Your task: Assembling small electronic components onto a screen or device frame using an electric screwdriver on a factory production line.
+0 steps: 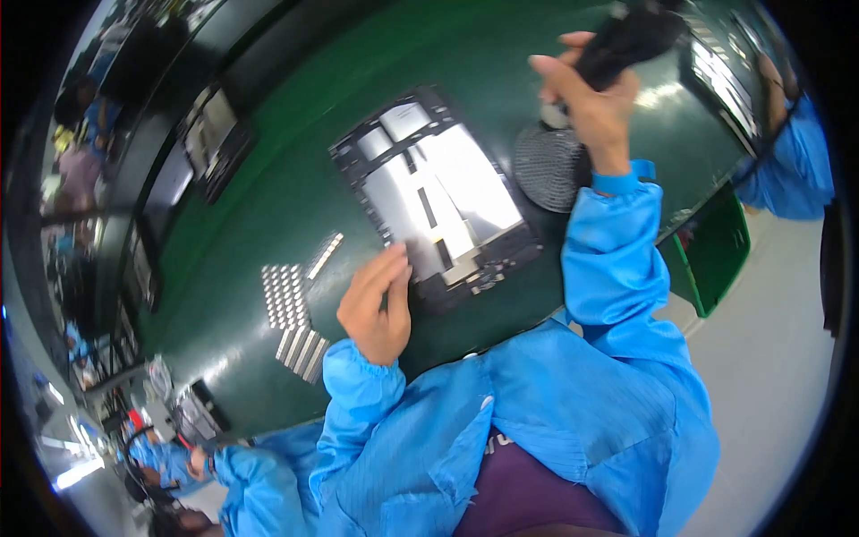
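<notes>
An opened tablet-like device [438, 192] lies tilted on the green table, its black frame around silver panels, with small parts along its near end. My left hand [378, 300] rests at the device's left near edge, fingers together and slightly bent; whether anything is between the fingertips does not show. My right hand [598, 112] is raised at the upper right, fingers around a dark, blurred object [631, 43] whose kind I cannot make out. Below that hand sits a round, dark, textured disc [548, 170], partly covered by my wrist.
Left of the device lie a sheet of small silver dots [284, 295], several silver strips [302, 353] and a single strip [325, 255]. Other devices [215, 134] stand at the far left. A green bin [716, 255] is beyond the table's right edge. Co-workers in blue sit on both sides.
</notes>
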`<state>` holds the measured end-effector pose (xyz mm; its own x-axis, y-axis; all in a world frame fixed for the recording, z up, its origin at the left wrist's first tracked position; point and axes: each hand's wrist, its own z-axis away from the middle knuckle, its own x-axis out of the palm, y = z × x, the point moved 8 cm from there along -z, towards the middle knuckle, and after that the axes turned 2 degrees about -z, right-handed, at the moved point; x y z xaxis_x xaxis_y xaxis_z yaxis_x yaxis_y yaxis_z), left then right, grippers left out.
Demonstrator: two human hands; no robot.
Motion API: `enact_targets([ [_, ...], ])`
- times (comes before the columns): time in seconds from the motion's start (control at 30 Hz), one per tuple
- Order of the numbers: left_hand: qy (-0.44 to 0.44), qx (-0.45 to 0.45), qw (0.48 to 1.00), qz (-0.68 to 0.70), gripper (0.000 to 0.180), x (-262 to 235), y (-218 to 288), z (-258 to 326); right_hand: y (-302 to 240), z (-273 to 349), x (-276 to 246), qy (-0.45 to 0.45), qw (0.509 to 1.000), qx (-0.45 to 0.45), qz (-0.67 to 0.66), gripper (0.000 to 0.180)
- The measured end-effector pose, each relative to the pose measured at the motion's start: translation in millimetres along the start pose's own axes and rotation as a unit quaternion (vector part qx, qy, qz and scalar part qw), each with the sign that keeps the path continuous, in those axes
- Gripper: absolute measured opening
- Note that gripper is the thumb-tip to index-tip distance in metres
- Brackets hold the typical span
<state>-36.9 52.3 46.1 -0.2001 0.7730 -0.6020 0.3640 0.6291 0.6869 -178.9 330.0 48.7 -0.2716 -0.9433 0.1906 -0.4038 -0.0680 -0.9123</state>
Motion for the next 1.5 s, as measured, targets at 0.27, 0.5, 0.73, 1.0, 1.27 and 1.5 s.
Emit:
enact_targets([
  [0.27,0.062,-0.282,0.933,0.216,0.012,-14,-85,2,-32,4,1,-0.003,0.997,-0.062,-0.051,0.033],
  [0.5,0.010,-0.266,0.935,0.235,0.013,2,-99,-26,-50,20,37,-0.037,0.992,-0.056,-0.107,0.034],
  [0.73,0.016,-0.196,0.970,0.142,0.012,1,-107,-45,-64,44,105,-0.155,0.975,-0.053,-0.148,0.034],
  [1.0,-0.027,-0.256,0.952,0.163,0.016,5,-117,-46,-56,65,185,-0.249,0.956,-0.018,-0.152,0.030],
  [1.27,-0.081,-0.344,0.905,0.237,0.008,10,-126,-40,-29,79,221,-0.290,0.949,0.004,-0.120,0.031],
  [1.5,-0.060,-0.351,0.901,0.249,0.008,9,-129,-40,-20,81,225,-0.286,0.951,0.010,-0.118,0.031],
])
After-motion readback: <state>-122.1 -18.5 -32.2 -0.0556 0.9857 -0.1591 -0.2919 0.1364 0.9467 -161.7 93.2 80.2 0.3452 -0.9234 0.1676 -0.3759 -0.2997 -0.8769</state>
